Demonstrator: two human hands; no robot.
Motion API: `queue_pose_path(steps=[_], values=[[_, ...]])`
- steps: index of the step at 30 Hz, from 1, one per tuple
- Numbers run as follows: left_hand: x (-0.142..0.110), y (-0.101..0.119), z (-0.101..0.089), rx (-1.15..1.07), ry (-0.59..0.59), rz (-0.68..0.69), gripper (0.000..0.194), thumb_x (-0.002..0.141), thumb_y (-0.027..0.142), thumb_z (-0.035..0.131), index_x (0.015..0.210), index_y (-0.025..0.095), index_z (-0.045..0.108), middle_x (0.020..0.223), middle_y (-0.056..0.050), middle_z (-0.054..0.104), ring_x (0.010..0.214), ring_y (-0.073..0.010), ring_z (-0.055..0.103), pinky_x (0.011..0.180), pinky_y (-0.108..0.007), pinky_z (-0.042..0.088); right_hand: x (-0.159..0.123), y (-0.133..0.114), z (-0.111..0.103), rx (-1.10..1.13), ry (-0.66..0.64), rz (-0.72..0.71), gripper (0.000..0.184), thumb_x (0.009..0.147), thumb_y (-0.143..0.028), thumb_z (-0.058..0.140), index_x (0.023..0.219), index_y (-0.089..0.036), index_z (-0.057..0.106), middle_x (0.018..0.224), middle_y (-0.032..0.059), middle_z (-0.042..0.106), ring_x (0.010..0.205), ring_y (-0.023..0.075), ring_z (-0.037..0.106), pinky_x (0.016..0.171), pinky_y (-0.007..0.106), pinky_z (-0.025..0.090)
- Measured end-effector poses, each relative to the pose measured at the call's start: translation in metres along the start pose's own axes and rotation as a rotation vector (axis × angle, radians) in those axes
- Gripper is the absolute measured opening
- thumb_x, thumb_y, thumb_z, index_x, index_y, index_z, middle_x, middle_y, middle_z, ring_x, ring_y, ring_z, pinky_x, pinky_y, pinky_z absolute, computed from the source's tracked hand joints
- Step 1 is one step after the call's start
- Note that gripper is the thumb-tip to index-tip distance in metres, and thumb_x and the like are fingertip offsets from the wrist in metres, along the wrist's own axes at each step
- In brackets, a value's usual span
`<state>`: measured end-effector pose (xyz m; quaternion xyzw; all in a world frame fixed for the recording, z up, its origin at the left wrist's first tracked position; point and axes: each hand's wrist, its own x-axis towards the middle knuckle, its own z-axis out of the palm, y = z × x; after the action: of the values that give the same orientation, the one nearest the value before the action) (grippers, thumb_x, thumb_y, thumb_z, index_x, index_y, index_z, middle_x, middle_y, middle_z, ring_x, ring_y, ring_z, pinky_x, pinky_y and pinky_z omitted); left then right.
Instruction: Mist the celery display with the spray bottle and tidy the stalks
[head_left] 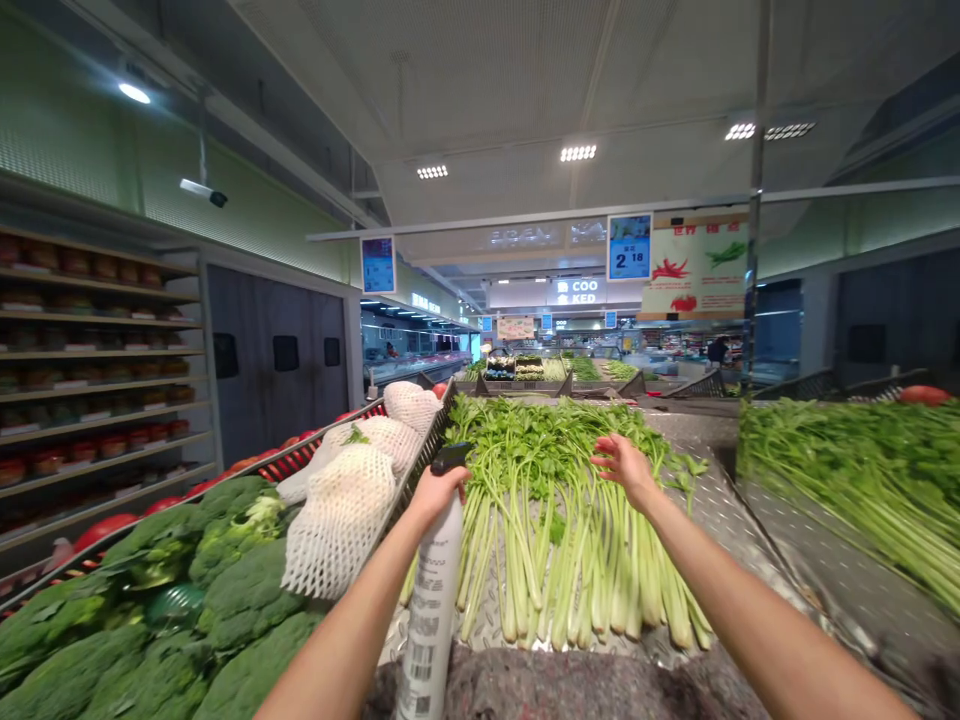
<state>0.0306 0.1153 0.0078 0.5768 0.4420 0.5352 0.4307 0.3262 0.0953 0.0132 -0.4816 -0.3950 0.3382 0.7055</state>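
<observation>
My left hand (439, 495) is wrapped round the neck of a tall white spray bottle (431, 610) with a black spray head (450, 457). The bottle stands upright in front of the left edge of the celery. My right hand (622, 468) reaches over the leafy part of the celery (555, 520), fingers apart, with nothing in it. Whether its fingertips touch the leaves I cannot tell. The stalks lie side by side, leaves away from me and pale root ends near me, on a patterned metal surface (705, 500). A grey-brown cloth (555, 685) runs along the front.
Broccoli (251, 580) and vegetables in white foam netting (341, 515) lie to the left, beside a black crate wall (420, 455). A mirror (847, 450) on the right reflects the celery. Price signs (630, 248) hang above; shelves of jars (97, 380) line the left wall.
</observation>
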Motion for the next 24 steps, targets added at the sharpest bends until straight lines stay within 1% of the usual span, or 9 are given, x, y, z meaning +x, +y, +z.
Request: queue_pose_path(steps=[2, 4, 7, 11, 14, 17, 20, 22, 24], values=[[0.002, 0.006, -0.002, -0.026, -0.009, -0.017, 0.019, 0.057, 0.030, 0.057, 0.062, 0.012, 0.058, 0.039, 0.001, 0.051, 0.035, -0.0123, 0.048, 0.039, -0.024, 0.039, 0.000, 0.001, -0.002, 0.034, 0.025, -0.023, 0.029, 0.074, -0.038, 0.043, 0.085, -0.015, 0.057, 0.093, 0.0066, 0.059, 0.068, 0.0164, 0.061, 0.047, 0.023, 0.046], [0.003, 0.006, -0.004, -0.046, -0.009, -0.043, 0.022, 0.058, 0.034, 0.057, 0.060, 0.013, 0.056, 0.041, 0.000, 0.052, 0.037, -0.0123, 0.050, 0.041, -0.024, 0.041, 0.001, 0.002, -0.003, 0.071, 0.064, -0.054, 0.030, 0.075, -0.038, 0.039, 0.089, -0.017, 0.055, 0.096, 0.0049, 0.058, 0.073, 0.0159, 0.061, 0.052, 0.023, 0.047], [-0.001, -0.008, -0.001, -0.047, 0.021, -0.102, 0.021, 0.058, 0.034, 0.056, 0.053, 0.014, 0.051, 0.041, 0.000, 0.051, 0.036, -0.0125, 0.049, 0.040, -0.025, 0.040, 0.005, 0.004, -0.004, 0.101, 0.101, -0.080, 0.033, 0.076, -0.040, 0.034, 0.095, -0.019, 0.053, 0.102, 0.0037, 0.056, 0.083, 0.0163, 0.060, 0.058, 0.023, 0.048], [-0.009, -0.031, 0.012, -0.022, 0.047, -0.154, 0.020, 0.058, 0.029, 0.055, 0.047, 0.015, 0.047, 0.037, -0.001, 0.049, 0.033, -0.0133, 0.048, 0.037, -0.025, 0.039, 0.007, 0.009, -0.003, 0.080, 0.056, -0.063, 0.041, 0.077, -0.042, 0.028, 0.099, -0.017, 0.053, 0.107, 0.0070, 0.056, 0.090, 0.0182, 0.058, 0.064, 0.027, 0.048], [-0.012, -0.036, 0.021, -0.015, 0.028, -0.129, 0.018, 0.058, 0.029, 0.057, 0.049, 0.015, 0.050, 0.039, -0.001, 0.051, 0.035, -0.0141, 0.050, 0.037, -0.025, 0.039, 0.005, 0.017, 0.001, 0.019, -0.002, -0.047, 0.046, 0.078, -0.041, 0.024, 0.104, -0.015, 0.053, 0.111, 0.0101, 0.054, 0.094, 0.0196, 0.056, 0.070, 0.030, 0.047], [-0.011, -0.031, 0.026, -0.012, 0.030, -0.105, 0.015, 0.057, 0.027, 0.057, 0.051, 0.014, 0.052, 0.039, 0.000, 0.051, 0.035, -0.0144, 0.050, 0.037, -0.025, 0.038, 0.001, 0.029, 0.007, -0.075, -0.012, -0.054, 0.050, 0.078, -0.041, 0.025, 0.114, -0.014, 0.047, 0.119, 0.0102, 0.049, 0.102, 0.0208, 0.051, 0.076, 0.033, 0.045], [-0.004, -0.019, 0.025, -0.011, 0.059, -0.085, 0.014, 0.057, 0.026, 0.057, 0.052, 0.015, 0.051, 0.039, 0.001, 0.050, 0.035, -0.0147, 0.050, 0.038, -0.026, 0.039, -0.005, 0.040, 0.015, -0.185, -0.028, -0.092, 0.054, 0.079, -0.043, 0.026, 0.122, -0.014, 0.040, 0.124, 0.0097, 0.043, 0.108, 0.0208, 0.046, 0.083, 0.035, 0.041], [0.000, -0.010, 0.024, -0.004, 0.079, -0.055, 0.014, 0.057, 0.027, 0.057, 0.053, 0.015, 0.052, 0.039, 0.001, 0.051, 0.035, -0.0146, 0.051, 0.039, -0.026, 0.040, -0.009, 0.046, 0.021, -0.270, -0.050, -0.132, 0.055, 0.079, -0.044, 0.026, 0.124, -0.014, 0.038, 0.127, 0.0088, 0.039, 0.113, 0.0210, 0.041, 0.089, 0.038, 0.036], [0.002, -0.004, 0.024, 0.014, 0.095, -0.021, 0.015, 0.057, 0.028, 0.058, 0.053, 0.014, 0.054, 0.040, -0.001, 0.052, 0.035, -0.0145, 0.051, 0.040, -0.025, 0.040, -0.014, 0.051, 0.026, -0.365, -0.071, -0.184, 0.054, 0.080, -0.042, 0.028, 0.125, -0.014, 0.037, 0.130, 0.0079, 0.035, 0.118, 0.0213, 0.032, 0.095, 0.040, 0.027]])
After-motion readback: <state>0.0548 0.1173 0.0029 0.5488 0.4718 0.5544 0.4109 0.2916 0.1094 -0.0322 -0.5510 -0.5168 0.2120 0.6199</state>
